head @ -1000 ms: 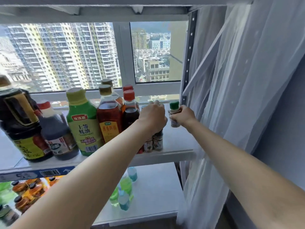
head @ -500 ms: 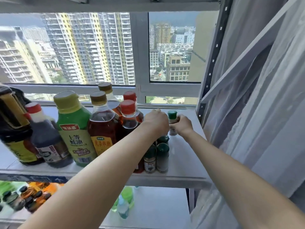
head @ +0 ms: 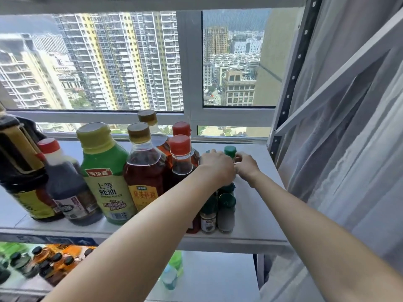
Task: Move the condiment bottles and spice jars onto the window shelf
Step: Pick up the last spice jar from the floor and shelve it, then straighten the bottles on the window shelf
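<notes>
It looks like a high-rise flat's storage corner. A metal shelf (head: pixel 257 214) of condiment bottles (head: pixel 106 177) stands against a window (head: pixel 192 114) overlooking apartment towers (head: pixel 117 62), beside a sheer white curtain (head: pixel 353 149).

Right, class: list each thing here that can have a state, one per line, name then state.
Left hand: curled over a spice jar, jar mostly hidden.
Right hand: gripping the green-capped jar, upright on the shelf.
Front jars: capped, upright.
Green bottle: capped, upright.
Red-capped bottle: capped, upright.
Window: closed.
Curtain: drawn aside.
</notes>
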